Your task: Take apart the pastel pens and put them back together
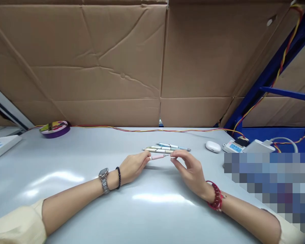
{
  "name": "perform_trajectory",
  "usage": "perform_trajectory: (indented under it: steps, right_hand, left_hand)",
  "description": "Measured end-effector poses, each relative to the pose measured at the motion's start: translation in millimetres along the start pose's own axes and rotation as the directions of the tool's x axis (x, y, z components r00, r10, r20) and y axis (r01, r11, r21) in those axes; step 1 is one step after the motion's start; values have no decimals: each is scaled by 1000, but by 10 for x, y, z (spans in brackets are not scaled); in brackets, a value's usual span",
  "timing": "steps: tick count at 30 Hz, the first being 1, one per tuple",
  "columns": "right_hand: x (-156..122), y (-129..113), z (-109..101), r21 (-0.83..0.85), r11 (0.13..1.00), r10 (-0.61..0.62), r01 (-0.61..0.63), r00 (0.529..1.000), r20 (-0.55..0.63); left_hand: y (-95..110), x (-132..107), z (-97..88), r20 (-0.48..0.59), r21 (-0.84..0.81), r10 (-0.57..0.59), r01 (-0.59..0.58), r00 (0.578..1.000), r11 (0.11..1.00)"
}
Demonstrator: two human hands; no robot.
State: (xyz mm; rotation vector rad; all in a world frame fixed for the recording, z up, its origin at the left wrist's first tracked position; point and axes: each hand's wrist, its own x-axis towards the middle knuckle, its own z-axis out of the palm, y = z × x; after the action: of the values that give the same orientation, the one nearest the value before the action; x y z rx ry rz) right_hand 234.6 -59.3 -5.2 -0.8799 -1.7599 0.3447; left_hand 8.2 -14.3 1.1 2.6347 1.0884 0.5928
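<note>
A pink pen (158,157) is held just above the grey table (91,162), stretched between my two hands. My left hand (133,166) pinches its left end, fingers closed; this wrist wears a metal watch and a dark bead bracelet. My right hand (189,169) pinches the pen's right end with thumb and fingers; a red bead bracelet circles that wrist. Just beyond the hands lie several more pens (165,148) in a loose bunch, pale blue and cream coloured.
A white earbud case (212,146) and a white power strip (235,147) sit at the right. A purple tape roll (55,129) lies at the back left, a white box (0,146) at the far left. A red-yellow cable (147,129) runs along the cardboard wall.
</note>
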Motion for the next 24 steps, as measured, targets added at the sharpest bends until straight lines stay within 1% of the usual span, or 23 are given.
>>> perform_trajectory:
  steps: [2,5,10,12,16,19,24]
  right_hand:
    - [18,24,6,23,998,67,-66,996,-52]
    - [35,36,18,58,991,119,-117,993,-27]
    - [37,21,22,72,990,113,-119,990,85]
    - [33,24,25,67,991,111,-118,989,102]
    - [34,43,28,40,991,123,-128,987,100]
    - [47,64,17,-11,995,101,-101,989,105]
    - [56,121,-20,-120,993,1,20,986,169]
  left_hand:
    - [-6,-9,5,3,1,-2,2,1000,1000]
    - [-12,-9,17,18,-3,3,-3,1000,1000]
    - [-7,0,26,69,-15,25,-24,997,1000]
    - [-4,2,25,85,-16,28,-27,996,1000]
    - [-9,6,20,107,-20,23,-21,994,1000]
    - [-20,16,16,125,-32,19,-15,992,999]
    - [-22,25,5,145,-51,11,-4,989,999]
